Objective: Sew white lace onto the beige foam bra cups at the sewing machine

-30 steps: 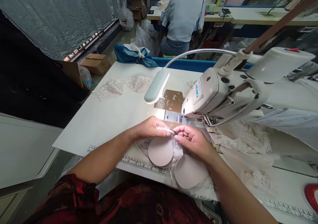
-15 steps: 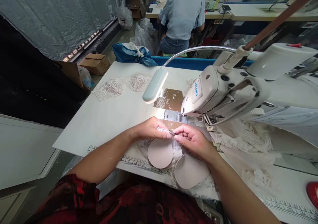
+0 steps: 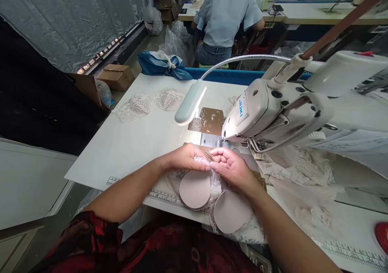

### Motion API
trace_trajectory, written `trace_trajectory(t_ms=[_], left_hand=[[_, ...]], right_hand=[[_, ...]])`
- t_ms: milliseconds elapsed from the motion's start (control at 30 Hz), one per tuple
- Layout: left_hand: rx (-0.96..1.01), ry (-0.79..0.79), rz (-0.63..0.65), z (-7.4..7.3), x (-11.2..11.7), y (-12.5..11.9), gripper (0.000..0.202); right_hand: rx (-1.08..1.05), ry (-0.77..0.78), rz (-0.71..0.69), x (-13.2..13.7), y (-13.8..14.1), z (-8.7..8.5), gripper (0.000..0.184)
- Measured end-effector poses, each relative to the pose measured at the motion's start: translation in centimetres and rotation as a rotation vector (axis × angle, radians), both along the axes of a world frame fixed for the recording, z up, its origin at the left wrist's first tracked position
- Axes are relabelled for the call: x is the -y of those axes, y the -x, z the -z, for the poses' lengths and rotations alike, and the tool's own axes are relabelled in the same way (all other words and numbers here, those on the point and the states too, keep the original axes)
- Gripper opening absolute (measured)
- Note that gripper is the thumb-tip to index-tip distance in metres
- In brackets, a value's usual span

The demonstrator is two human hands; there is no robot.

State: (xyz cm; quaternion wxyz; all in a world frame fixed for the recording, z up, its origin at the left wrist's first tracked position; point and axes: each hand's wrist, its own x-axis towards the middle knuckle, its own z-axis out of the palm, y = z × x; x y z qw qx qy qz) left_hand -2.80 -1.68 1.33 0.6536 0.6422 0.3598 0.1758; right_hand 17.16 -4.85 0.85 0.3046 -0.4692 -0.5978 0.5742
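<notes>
White tabletop [image 3: 100, 152] supports two lace pieces [image 3: 138, 106] at far left. Left hand [image 3: 188, 158] pinches a lace garment [image 3: 216, 180], which lies at the near table edge, two beige cups [image 3: 195, 189] facing up. Right hand [image 3: 233, 167], fingers curled, grips a slim metal tool [image 3: 208, 156] close to the left hand. Sewing machine [image 3: 257, 107] stands at right.

Left of our left hand [image 3: 186, 158], we have broad open white tabletop [image 3: 127, 150], with two lace pieces [image 3: 135, 107] toward its far side. Ahead, the lamp head [image 3: 190, 103] hangs over the tabletop, and the sewing machine [image 3: 253, 111] bars our right hand's [image 3: 233, 166] way forward and right. Nearer us, two pale cups [image 3: 195, 190] take up the room between our forearms [image 3: 130, 188].
</notes>
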Motion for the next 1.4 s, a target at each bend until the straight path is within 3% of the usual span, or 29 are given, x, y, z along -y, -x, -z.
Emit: trace_trajectory(t_ms=[67, 233, 433, 533, 600, 700, 767, 967, 1100, 1400], left_hand=[[0.011, 0.007, 0.03, 0.0, -0.1, 0.1, 0.028], [-0.062, -0.001, 0.152, -0.8, -0.8, 1.8, 0.026], [-0.119, -0.131, -0.075, -1.2, -1.5, 4.1, 0.034], [-0.127, -0.251, -0.066, -1.2, -1.0, 3.5, 0.058], [-0.169, -0.297, -0.054, -1.1, -0.6, 2.6, 0.057], [-0.155, -0.218, -0.044, -0.9, -0.1, 1.4, 0.031], [-0.085, -0.125, -0.054, -0.7, 0.0, 0.9, 0.024], [0.056, 0.05, -0.049, -0.5, -0.1, 0.7, 0.024], [0.07, 0.103, -0.053, -0.4, 0.0, 0.8, 0.026], [0.097, 0.135, -0.03, 0.0, 0.1, 0.5, 0.031]], right_hand=[[-0.022, 0.057, -0.046, 0.0, 0.0, 0.2, 0.039], [-0.013, 0.146, -0.061, 0.1, -0.2, 0.0, 0.022], [0.005, 0.156, -0.059, 0.1, -0.4, -0.3, 0.015], [-0.014, 0.171, -0.069, 0.1, -0.3, -0.2, 0.017], [-0.026, 0.173, -0.066, 0.1, -0.3, -0.2, 0.018], [-0.023, 0.13, -0.075, 0.1, -0.3, -0.1, 0.019], [-0.005, 0.078, -0.094, 0.1, -0.4, 0.0, 0.02], [0.034, -0.025, -0.049, -0.3, -1.3, 0.2, 0.041], [0.083, -0.124, -0.098, -0.4, -1.7, -0.2, 0.035], [0.12, -0.164, -0.159, -0.2, -1.2, -0.3, 0.023]])
